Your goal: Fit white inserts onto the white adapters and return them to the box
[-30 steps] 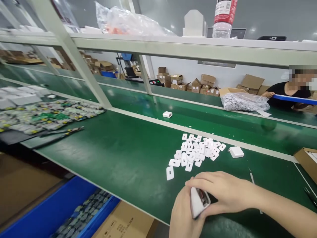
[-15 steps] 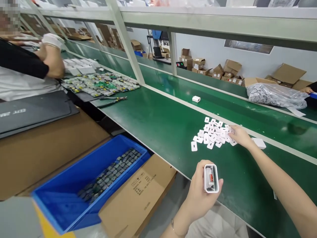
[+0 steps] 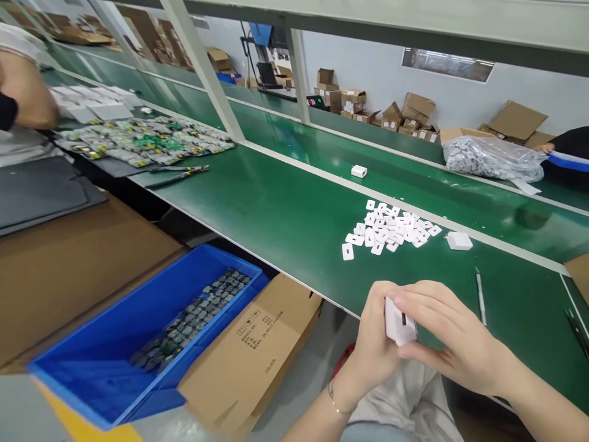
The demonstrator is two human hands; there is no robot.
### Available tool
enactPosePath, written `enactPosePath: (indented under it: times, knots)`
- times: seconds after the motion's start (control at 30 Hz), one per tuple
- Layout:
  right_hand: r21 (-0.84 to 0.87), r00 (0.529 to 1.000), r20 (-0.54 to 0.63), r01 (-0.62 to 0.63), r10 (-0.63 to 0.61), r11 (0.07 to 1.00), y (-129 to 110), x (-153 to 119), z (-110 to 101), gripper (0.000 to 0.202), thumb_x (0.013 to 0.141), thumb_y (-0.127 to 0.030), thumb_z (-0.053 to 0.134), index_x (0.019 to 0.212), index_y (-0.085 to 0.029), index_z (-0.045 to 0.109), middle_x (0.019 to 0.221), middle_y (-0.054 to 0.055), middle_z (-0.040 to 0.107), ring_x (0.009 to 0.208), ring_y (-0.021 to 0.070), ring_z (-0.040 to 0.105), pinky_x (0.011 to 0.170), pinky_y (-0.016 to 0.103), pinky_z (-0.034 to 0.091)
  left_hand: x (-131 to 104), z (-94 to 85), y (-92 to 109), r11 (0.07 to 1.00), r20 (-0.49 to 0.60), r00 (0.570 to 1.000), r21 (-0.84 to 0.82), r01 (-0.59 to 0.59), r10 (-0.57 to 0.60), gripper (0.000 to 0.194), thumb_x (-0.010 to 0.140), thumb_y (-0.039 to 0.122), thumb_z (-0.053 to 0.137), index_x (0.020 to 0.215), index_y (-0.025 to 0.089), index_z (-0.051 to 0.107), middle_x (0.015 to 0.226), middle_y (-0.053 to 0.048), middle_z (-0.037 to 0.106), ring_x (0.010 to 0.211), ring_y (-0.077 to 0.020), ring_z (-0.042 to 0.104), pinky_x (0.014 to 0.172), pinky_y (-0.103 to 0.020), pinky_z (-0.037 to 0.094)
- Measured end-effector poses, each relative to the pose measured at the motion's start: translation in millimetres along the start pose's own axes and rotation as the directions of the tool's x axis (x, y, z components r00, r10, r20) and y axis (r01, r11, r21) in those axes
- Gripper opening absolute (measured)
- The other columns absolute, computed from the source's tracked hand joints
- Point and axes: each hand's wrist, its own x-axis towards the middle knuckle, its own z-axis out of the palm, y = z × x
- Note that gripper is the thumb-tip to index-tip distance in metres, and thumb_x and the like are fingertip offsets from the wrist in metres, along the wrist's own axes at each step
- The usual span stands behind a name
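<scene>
My left hand (image 3: 375, 344) is wrapped around a white USB charger housing (image 3: 389, 319) just off the bench's near edge. Across its end lies a white cover plate (image 3: 404, 334) with a dark slot. The fingers and thumb of my right hand (image 3: 458, 334) hold this plate against the housing; whether it sits flush I cannot tell. Beyond both hands, a loose pile of similar white slotted plates (image 3: 391, 230) is spread on the green bench. Right of the pile lies another white charger (image 3: 459, 240).
A white housing (image 3: 359, 171) rests farther back. At right lies a slim pen-like tool (image 3: 480, 294). Pliers (image 3: 179, 175) and circuit boards (image 3: 147, 138) are at left. Below stand a blue bin (image 3: 101, 344) and a cardboard box (image 3: 257, 344). A co-worker's arm (image 3: 30, 86) shows at far left.
My right hand has come from the pile to my left hand with a plate, which now covers the housing's formerly exposed end. The view has shifted.
</scene>
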Motion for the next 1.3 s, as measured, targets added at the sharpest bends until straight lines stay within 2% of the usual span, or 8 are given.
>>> enactPosePath:
  times: [0.43,0.63,0.8,0.93,1.03,1.13,1.23,1.3]
  knots:
    - [0.049,0.951,-0.007,-0.308,0.309,0.950,-8.2,-36.0,-15.5,0.075,0.089,-0.040,0.064,0.152,-0.033,0.024,0.125,0.002,0.067,0.134,0.0249,0.047,0.113,0.050,0.039,-13.0,10.8,13.6,0.877,0.078,0.951,0.370,-0.307,0.300,0.055,0.092,0.026,0.052,0.138,0.022,0.022,0.105,-0.010,0.054,0.078,-0.0167,0.058,0.062,-0.029,0.050]
    - [0.209,0.899,-0.037,-0.421,0.437,0.883,-8.3,-52.2,-10.8,0.081,0.080,-0.047,0.073,0.148,-0.042,0.030,0.138,0.001,0.058,0.138,0.0284,0.041,0.112,0.052,0.038,-9.9,9.2,19.2,0.756,0.261,0.897,0.484,-0.441,0.356,0.031,0.090,0.019,0.047,0.120,0.025,0.043,0.099,-0.009,0.053,0.077,-0.0174,0.053,0.055,-0.024,0.045]
    - [0.557,0.733,-0.017,-0.558,0.680,0.616,-13.4,-64.2,8.5,0.084,0.072,-0.051,0.079,0.143,-0.037,0.038,0.142,0.009,0.049,0.120,0.0271,0.056,0.098,0.045,0.050,-10.4,10.5,20.4,0.724,0.230,0.874,0.492,-0.484,0.428,0.026,0.086,0.018,0.049,0.112,0.023,0.046,0.097,-0.009,0.049,0.076,-0.0172,0.051,0.054,-0.023,0.044]
    - [0.871,0.736,0.247,-0.454,0.631,0.189,-17.4,-68.6,23.6,0.068,0.075,-0.056,0.074,0.133,-0.029,0.049,0.125,0.009,0.060,0.109,0.0232,0.062,0.091,0.037,0.053,-8.4,17.3,19.9,0.636,0.213,0.819,0.537,-0.554,0.533,0.031,0.081,0.011,0.052,0.108,0.024,0.047,0.100,-0.009,0.048,0.074,-0.0159,0.050,0.054,-0.023,0.044]
    - [0.922,0.704,0.199,-0.371,0.682,0.114,-19.2,-70.7,28.9,0.063,0.076,-0.052,0.075,0.130,-0.028,0.053,0.122,0.008,0.062,0.111,0.0227,0.061,0.092,0.034,0.052,-8.2,20.4,20.0,0.615,0.236,0.802,0.536,-0.578,0.548,0.040,0.077,0.006,0.055,0.112,0.024,0.048,0.103,-0.009,0.048,0.079,-0.0174,0.051,0.060,-0.026,0.047]
    - [0.918,0.674,0.085,-0.339,0.734,0.205,-17.1,-75.0,25.7,0.063,0.076,-0.047,0.076,0.131,-0.029,0.051,0.114,0.007,0.064,0.104,0.0216,0.063,0.087,0.032,0.053,-11.3,16.2,22.3,0.769,0.286,0.870,0.412,-0.489,0.401,0.063,0.075,0.006,0.059,0.131,0.026,0.038,0.122,-0.014,0.046,0.109,-0.0260,0.052,0.085,-0.041,0.051]
    - [0.841,0.664,-0.067,-0.364,0.745,0.400,-13.9,-81.2,17.1,0.061,0.078,-0.038,0.077,0.132,-0.031,0.049,0.111,0.005,0.064,0.104,0.0197,0.063,0.092,0.032,0.052,-13.9,7.7,26.7,0.982,0.325,0.943,0.148,-0.119,0.065,0.072,0.081,0.018,0.060,0.143,0.027,0.025,0.139,-0.016,0.035,0.130,-0.0299,0.042,0.102,-0.048,0.044]
    - [0.733,0.670,-0.113,-0.442,0.734,0.517,-13.9,-84.8,11.2,0.064,0.078,-0.030,0.077,0.134,-0.034,0.047,0.114,0.003,0.063,0.107,0.0193,0.061,0.097,0.034,0.050,-13.1,4.4,29.9,0.988,0.367,0.921,-0.027,0.155,-0.134,0.059,0.086,0.027,0.059,0.140,0.029,0.035,0.137,-0.013,0.039,0.125,-0.0278,0.047,0.102,-0.045,0.045]
